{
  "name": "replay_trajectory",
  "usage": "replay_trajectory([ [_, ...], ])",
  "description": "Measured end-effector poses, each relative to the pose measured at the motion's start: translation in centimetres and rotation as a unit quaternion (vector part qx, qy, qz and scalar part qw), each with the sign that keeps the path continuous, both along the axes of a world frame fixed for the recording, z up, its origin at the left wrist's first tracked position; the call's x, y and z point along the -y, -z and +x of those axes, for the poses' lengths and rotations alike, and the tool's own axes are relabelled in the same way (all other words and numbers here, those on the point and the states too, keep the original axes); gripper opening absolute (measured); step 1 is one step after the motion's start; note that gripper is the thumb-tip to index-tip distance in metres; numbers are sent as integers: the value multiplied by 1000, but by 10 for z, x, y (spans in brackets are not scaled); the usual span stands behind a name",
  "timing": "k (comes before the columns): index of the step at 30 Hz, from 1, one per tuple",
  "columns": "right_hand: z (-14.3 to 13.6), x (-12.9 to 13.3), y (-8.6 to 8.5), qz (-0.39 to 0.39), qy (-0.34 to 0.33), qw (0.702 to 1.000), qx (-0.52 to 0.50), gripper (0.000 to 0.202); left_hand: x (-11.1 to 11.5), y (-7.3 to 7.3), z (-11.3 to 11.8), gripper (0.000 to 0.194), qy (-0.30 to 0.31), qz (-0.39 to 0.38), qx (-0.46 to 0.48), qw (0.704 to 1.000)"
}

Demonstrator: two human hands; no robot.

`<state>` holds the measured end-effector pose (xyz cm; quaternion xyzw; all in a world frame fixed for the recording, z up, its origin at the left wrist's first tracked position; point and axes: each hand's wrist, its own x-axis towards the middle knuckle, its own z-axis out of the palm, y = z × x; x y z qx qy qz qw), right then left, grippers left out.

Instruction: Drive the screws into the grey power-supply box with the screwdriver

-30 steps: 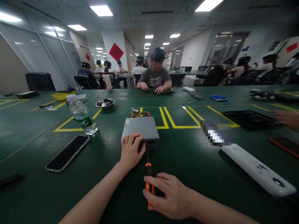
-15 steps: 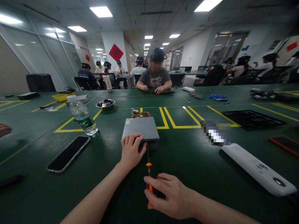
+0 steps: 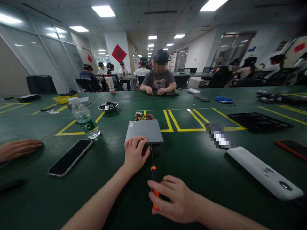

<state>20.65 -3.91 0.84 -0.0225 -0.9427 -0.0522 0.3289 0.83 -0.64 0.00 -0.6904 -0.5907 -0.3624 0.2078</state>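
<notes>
A grey metal computer power supply (image 3: 144,129) lies flat on the green table, its bundle of coloured cables (image 3: 145,117) at the far side. My left hand (image 3: 135,154) grips its near left edge, fingers on top and thumb at the front face. In my right hand (image 3: 176,198) is an orange and black screwdriver (image 3: 154,175), held by the handle between thumb and fingers. Its thin shaft points away from me and reaches the near face of the power supply beside my left thumb. The tip is hidden, so I cannot tell what it touches.
Left of the power supply are a phone (image 3: 70,158) and a water bottle (image 3: 86,119); a metal bowl (image 3: 108,107) stands beyond. Another person's hand (image 3: 20,149) rests at the left. A white elongated device (image 3: 263,172) lies right, and a person (image 3: 158,76) sits opposite.
My right fingers and the screwdriver handle have shifted slightly; the handle shows a different side. My left hand and the power supply stay put. Another person's hand has come further in at the left.
</notes>
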Motion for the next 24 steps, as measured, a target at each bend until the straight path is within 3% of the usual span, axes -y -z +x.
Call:
replay_trajectory([
  [5, 1, -2, 6, -12, 1, 997, -76, 21, 1, 0, 0, 20, 1, 0, 2, 1000],
  [12, 0, 0, -3, -25, 3, 999, 24, 28, 0, 0, -1, 20, -1, -1, 4, 1000],
  [20, 1, -2, 3, -26, -5, 997, -76, 26, -1, 0, 0, 20, -5, 4, -2, 1000],
  [24, 1, -3, 4, -46, -4, 998, -40, 35, -1, 1, 0, 19, -9, 5, -1, 1000],
])
